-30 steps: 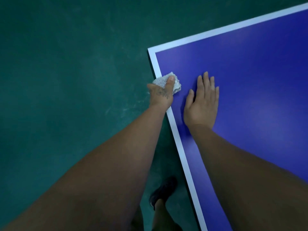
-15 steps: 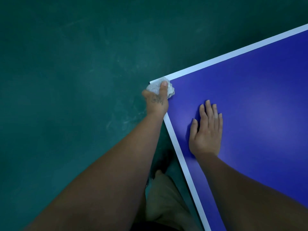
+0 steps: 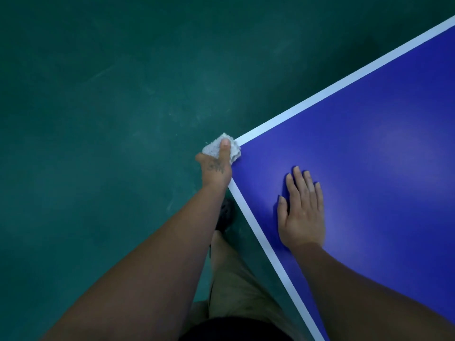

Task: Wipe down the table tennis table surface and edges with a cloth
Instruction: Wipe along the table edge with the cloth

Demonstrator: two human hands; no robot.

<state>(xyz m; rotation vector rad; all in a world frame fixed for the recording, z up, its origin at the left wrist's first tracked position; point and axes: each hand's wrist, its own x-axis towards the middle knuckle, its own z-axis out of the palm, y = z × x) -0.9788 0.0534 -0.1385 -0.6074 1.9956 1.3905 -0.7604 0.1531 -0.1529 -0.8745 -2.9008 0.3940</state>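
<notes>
The green floor (image 3: 98,119) fills most of what I see, and the blue counter (image 3: 369,156) cuts in from the right with its corner pointing toward the middle. A white border line (image 3: 320,97) runs along both edges that meet at that corner. I stand at the near edge, my leg (image 3: 236,279) and a dark shoe (image 3: 225,212) just beside it, close enough, I judge, to reach the corner without stretching.

My right hand (image 3: 301,210) lies flat on the blue, fingers straight and together, holding nothing; I take it as a brace while I lean. My left hand (image 3: 216,168) is clamped on the cloth (image 3: 211,148), thumb pressing it from above, the other fingers hidden below the rim. The cloth, bunched and pale, sits right on the corner and hangs over its edge, which suits wiping the edge rather than the top. I see no container here.
</notes>
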